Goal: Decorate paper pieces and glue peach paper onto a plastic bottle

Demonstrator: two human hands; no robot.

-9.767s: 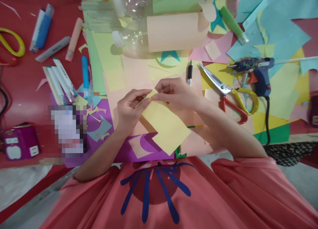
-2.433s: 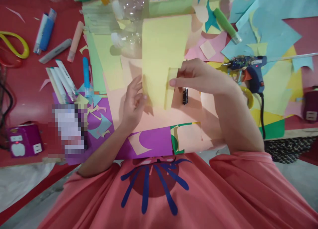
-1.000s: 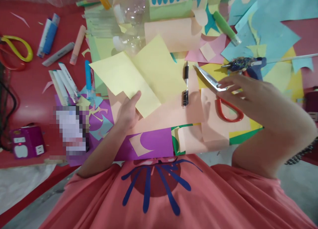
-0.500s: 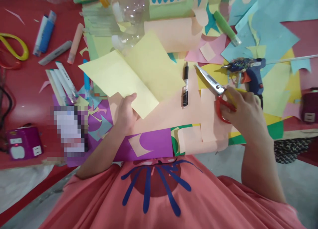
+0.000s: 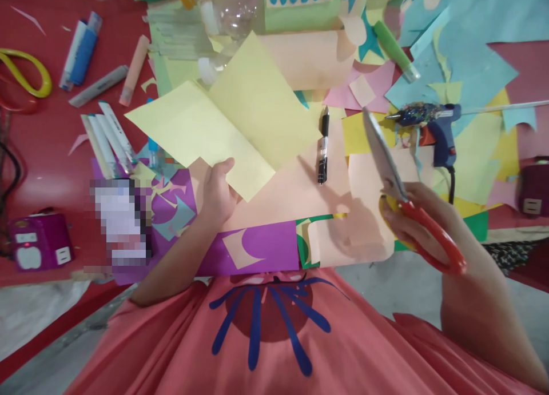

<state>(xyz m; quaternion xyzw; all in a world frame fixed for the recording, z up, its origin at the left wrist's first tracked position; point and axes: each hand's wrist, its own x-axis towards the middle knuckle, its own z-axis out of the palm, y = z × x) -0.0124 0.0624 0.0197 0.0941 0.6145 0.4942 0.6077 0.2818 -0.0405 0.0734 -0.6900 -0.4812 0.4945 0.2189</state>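
My left hand grips the lower edge of a folded pale yellow paper, thumb on top and fingers hidden beneath. The sheet's two halves spread apart at the crease. In my right hand is a pair of scissors with red and yellow handles, lifted off the table with the blades together and pointing away from me. A black pen lies between the paper and the scissors, on peach paper.
A glue gun lies at the right among blue and yellow papers. Several markers and a phone are on the left. Plastic bottles stand or lie at the back. Purple paper runs along the near edge.
My right hand has lifted the scissors from the table and drawn them toward me and to the right, turning them. My left hand keeps its hold on the paper.
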